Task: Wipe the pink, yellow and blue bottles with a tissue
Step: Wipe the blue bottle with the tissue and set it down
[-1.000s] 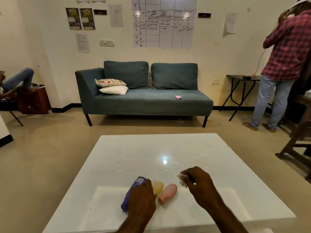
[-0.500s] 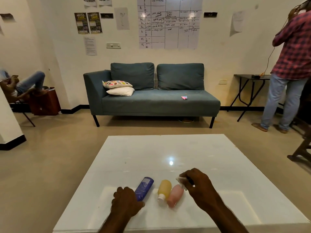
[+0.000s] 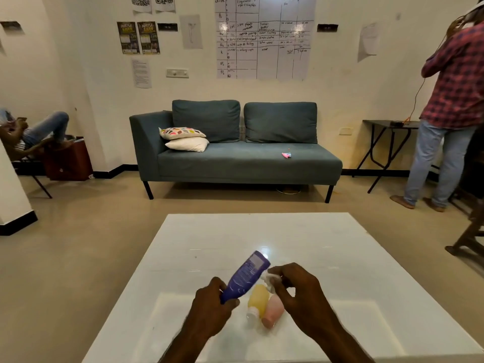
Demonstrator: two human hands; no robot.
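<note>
My left hand (image 3: 209,309) grips the cap end of the blue bottle (image 3: 246,276), which is lifted off the table and tilted up and away to the right. My right hand (image 3: 298,292) pinches a crumpled white tissue (image 3: 271,280) that touches the blue bottle's right side. Below them the yellow bottle (image 3: 257,302) and the pink bottle (image 3: 273,311) lie side by side on the white table (image 3: 340,271), caps toward me. My right hand covers part of the pink bottle.
A teal sofa (image 3: 235,158) with two pillows stands beyond the table. A person in a plaid shirt (image 3: 450,106) stands at the right by a small black table (image 3: 387,142). Another person sits at the far left (image 3: 34,134). A wooden chair (image 3: 468,231) is at the right edge.
My left hand has picked the blue bottle up from the table and tilted it upward. My right hand has moved left and brought the tissue against it.
</note>
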